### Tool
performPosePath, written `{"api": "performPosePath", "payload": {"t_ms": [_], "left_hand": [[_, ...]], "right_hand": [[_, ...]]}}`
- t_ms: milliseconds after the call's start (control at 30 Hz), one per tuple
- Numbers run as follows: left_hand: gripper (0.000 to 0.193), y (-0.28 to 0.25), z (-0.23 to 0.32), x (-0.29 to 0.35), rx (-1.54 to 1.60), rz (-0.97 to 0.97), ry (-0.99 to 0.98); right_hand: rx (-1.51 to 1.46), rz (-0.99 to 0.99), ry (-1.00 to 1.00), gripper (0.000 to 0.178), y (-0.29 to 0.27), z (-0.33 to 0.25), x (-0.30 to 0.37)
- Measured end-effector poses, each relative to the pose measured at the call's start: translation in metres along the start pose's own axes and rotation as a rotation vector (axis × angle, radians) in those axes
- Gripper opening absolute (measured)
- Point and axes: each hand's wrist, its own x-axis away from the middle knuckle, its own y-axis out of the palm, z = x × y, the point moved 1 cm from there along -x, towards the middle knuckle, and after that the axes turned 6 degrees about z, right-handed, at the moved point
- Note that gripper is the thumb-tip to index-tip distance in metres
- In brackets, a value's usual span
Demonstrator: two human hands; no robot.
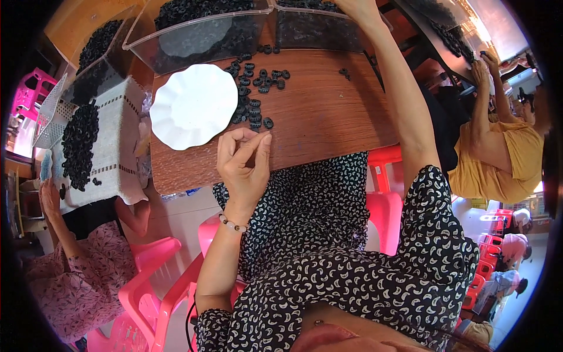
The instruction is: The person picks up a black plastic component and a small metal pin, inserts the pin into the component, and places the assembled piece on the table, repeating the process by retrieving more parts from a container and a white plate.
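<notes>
Fingertips of left hand (pixel 243 161): thumb and forefinger pinched close, other fingers curled; whether a small black ring sits in the pinch can't be told, too small to see. Hand hovers over near edge of wooden table (pixel 328 117), palm up toward camera, wrist w/ bead bracelet (pixel 233 224), forearm rising from lower edge.

Black rings (pixel 255 94): loose scatter on table just beyond left fingertips, nearest ones close to the pinch; a few strays further right.

White plate (pixel 192 105): scalloped rim, bare, just left of ring scatter, near left hand.

Right hand (pixel 352 7): arm stretched fully fwd across table, hand at rim of clear bin (pixel 328 29) at far edge; fingers cut off by frame top, grip can't be told.

Clear bins, two side by side at far edge, both w/ black rings inside; left one (pixel 199 35) tilted toward table.

Step, by judgement: sorting or picking single rings from scatter w/ left, while right reaches to bin for more stock. Next move, prob.: fine pinch on one ring at a time, w/out nudging neighbours.

Surrounds: pink plastic chairs (pixel 158 281); co-worker's table at left w/ white cloth (pixel 114 146) and heap of same rings; person in yellow top (pixel 504 158) at right, hands raised to another table.
</notes>
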Motion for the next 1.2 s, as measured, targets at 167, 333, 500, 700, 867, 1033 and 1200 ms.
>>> {"api": "performPosePath", "payload": {"t_ms": [167, 333, 500, 700, 867, 1033, 1200], "left_hand": [[0.009, -0.002, -0.001, 0.0, -0.01, -0.001, 0.011], [0.01, 0.001, 0.001, 0.0, 0.011, 0.009, 0.048], [0.012, -0.007, 0.005, -0.005, 0.009, 0.045, 0.177], [0.023, -0.02, 0.013, -0.009, 0.064, 0.099, 0.285], [0.026, -0.041, 0.031, -0.026, 0.118, 0.191, 0.38], [0.025, -0.085, 0.054, -0.046, 0.125, 0.245, 0.352], [0.023, -0.14, 0.032, -0.058, -0.082, 0.344, 0.331]], "right_hand": [[0.069, -0.079, 0.066, 0.034, 0.016, 0.002, 0.0], [0.03, 0.043, -0.11, 0.029, 0.02, 0.005, 0.01], [-0.264, 0.127, -0.265, 0.022, 0.023, -0.021, 0.052], [-0.408, 0.096, -0.411, 0.009, 0.033, -0.049, 0.129], [-0.443, -0.066, -0.382, 0.006, 0.029, -0.063, 0.184], [-0.459, -0.15, -0.324, 0.007, 0.024, -0.061, 0.211], [-0.48, -0.194, -0.222, 0.007, 0.02, -0.055, 0.227]]}}
